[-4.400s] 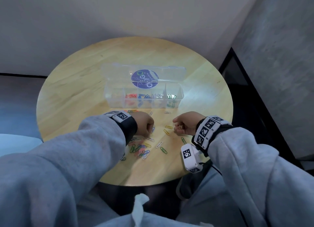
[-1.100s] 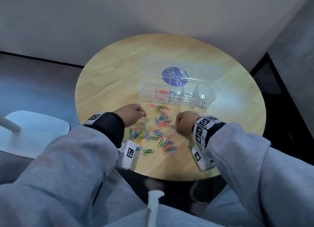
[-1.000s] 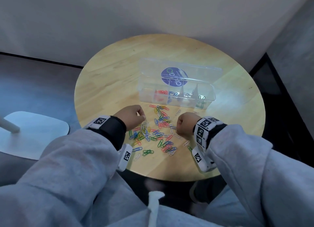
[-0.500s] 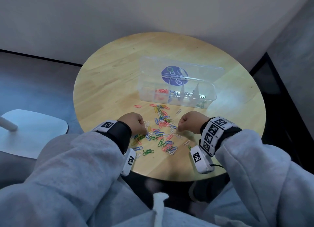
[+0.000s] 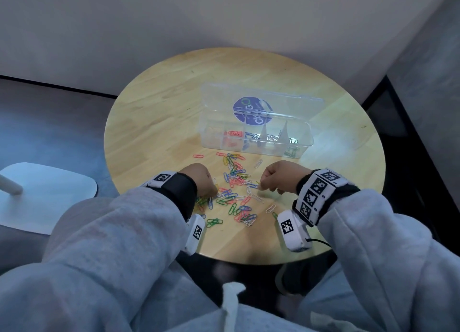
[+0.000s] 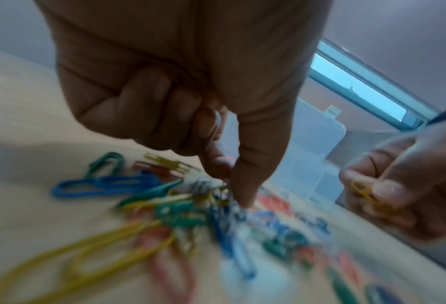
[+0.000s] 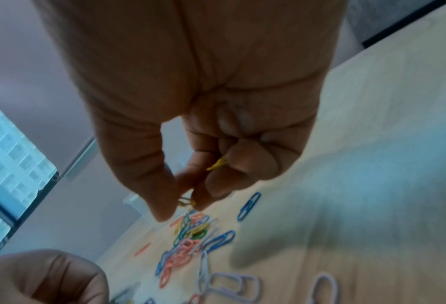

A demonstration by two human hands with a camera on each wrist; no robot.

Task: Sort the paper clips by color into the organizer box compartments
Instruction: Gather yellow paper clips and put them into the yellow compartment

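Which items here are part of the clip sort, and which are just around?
Job:
- loose paper clips
- organizer box
- yellow clips pinched in right hand
- left hand, picking at the pile

Around:
- round table
- white stool

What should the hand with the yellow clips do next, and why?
Probably carry them to the organizer box. The right hand already pinches yellow paper clips in its fingers, and the box stands open just beyond the pile, apparently with no yellow inside yet.
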